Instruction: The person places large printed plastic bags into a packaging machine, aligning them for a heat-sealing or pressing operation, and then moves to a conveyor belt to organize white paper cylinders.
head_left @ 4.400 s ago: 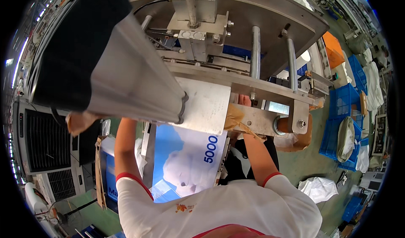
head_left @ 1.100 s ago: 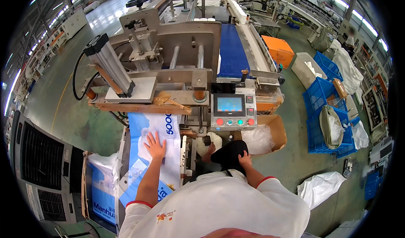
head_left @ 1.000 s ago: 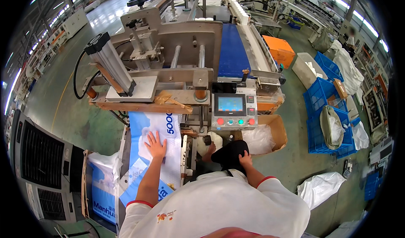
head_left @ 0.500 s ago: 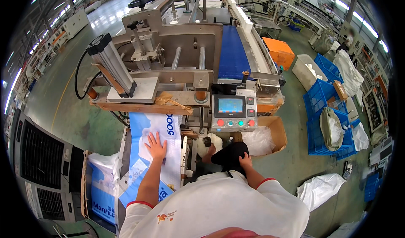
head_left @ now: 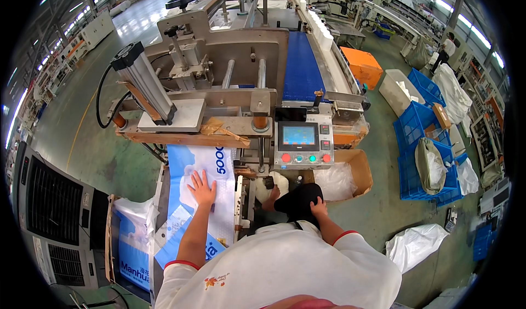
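Note:
My left hand (head_left: 202,188) lies flat with spread fingers on a blue and white printed plastic bag (head_left: 222,216). The bag's far end lies at the wooden-edged press bar (head_left: 181,138) of a sealing machine. Near my left forearm, a smaller blue printed piece (head_left: 174,243) lies over the bag. My right hand (head_left: 318,206) rests on my black-clad knee (head_left: 298,202), fingers loosely spread and holding nothing. Just ahead of that knee is a control panel (head_left: 303,158) with a lit screen and coloured buttons. A dark phone-like slab (head_left: 291,114) sits along its top edge.
An open cardboard box (head_left: 359,172) with clear plastic stands right of my knee. A blue conveyor belt (head_left: 301,67) runs beyond the panel. Printed bags (head_left: 131,248) sit at the left beside a grey cooler unit (head_left: 52,199). Blue crates (head_left: 411,172) stand at the right.
Both my hands keep their places. White items along the far conveyor rail have shifted slightly. A distant person at the upper right has moved and shows more fully.

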`<state>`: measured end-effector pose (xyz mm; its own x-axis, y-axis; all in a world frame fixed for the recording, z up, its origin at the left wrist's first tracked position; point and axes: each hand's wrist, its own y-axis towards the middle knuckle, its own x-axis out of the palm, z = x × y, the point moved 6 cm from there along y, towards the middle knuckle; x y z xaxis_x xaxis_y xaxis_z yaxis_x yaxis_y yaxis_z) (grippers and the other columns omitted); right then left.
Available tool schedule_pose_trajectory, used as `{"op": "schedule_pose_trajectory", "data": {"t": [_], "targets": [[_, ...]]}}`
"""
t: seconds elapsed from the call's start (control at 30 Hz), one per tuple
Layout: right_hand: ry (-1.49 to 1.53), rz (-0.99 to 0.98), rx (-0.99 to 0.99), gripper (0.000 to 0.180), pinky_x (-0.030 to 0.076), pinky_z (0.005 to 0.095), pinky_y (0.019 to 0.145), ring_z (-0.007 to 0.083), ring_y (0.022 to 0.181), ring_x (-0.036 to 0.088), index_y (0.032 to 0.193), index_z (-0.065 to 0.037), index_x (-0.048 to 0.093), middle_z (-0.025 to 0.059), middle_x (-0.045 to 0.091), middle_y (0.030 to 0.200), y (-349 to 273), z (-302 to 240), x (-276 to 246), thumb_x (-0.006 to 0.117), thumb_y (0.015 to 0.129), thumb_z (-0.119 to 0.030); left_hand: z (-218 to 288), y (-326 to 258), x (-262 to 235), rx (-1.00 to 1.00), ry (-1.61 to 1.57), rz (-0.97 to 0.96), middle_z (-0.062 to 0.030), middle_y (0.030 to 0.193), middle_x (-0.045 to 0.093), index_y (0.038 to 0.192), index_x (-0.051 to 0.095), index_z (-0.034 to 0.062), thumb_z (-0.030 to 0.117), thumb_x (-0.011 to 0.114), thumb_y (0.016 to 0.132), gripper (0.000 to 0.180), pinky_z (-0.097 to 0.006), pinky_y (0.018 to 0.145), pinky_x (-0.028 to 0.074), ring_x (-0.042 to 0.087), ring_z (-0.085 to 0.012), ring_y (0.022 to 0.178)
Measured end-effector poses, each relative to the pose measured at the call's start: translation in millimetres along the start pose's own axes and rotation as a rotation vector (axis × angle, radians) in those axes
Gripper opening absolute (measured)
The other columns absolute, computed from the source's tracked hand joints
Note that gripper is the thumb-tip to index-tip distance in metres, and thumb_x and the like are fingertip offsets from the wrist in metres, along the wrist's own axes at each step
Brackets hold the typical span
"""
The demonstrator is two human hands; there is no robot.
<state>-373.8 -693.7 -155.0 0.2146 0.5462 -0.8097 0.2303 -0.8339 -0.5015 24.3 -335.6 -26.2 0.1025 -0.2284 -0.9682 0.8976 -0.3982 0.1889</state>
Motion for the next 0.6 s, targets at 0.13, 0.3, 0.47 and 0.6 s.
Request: {"op": "schedule_pose_trajectory", "data": {"t": [0.13,0.3,0.47,0.6], "targets": [[-0.015,-0.012,0.015,0.065,0.037,0.0508,0.097,0.0388,0.123,0.040,0.139,-0.030,0.031,0.0118,0.030,0.144,0.6,3.9,1.1,0.051,0.081,-0.052,2.1,0.7,0.1,0.001,0.004,-0.004,-0.0170,0.151,0.011,0.144,0.025,0.0176,0.049,0.044,0.086,0.069,-0.063,0.105,0.005,0.013,-0.0363,0.138],[-0.014,-0.011,0.007,0.065,0.038,0.0505,0.096,0.0397,0.123,0.039,0.139,-0.029,0.031,0.0124,0.029,0.144,0.4,3.1,0.4,0.050,0.081,-0.052,0.5,0.1,1.7,0.010,0.021,0.020,-0.0172,0.151,0.011,0.144,0.024,0.0174,0.049,0.044,0.086,0.069,-0.062,0.105,0.005,0.013,-0.0364,0.138],[0.000,0.000,-0.017,0.065,0.037,0.0515,0.097,0.0411,0.123,0.039,0.139,-0.028,0.030,0.0133,0.029,0.144,1.8,3.1,2.2,0.050,0.082,-0.052,-0.2,-0.8,1.9,0.006,0.014,0.022,-0.0174,0.150,0.012,0.144,0.025,0.0174,0.048,0.045,0.086,0.069,-0.062,0.105,0.006,0.013,-0.0365,0.138],[-0.008,-0.001,-0.016,0.065,0.037,0.0520,0.097,0.0410,0.123,0.039,0.139,-0.028,0.030,0.0134,0.029,0.144,3.2,2.5,3.4,0.050,0.082,-0.052,-0.3,-0.1,1.0,0.004,-0.003,0.019,-0.0176,0.150,0.013,0.144,0.025,0.0175,0.048,0.045,0.086,0.069,-0.062,0.105,0.006,0.014,-0.0363,0.138]]}}
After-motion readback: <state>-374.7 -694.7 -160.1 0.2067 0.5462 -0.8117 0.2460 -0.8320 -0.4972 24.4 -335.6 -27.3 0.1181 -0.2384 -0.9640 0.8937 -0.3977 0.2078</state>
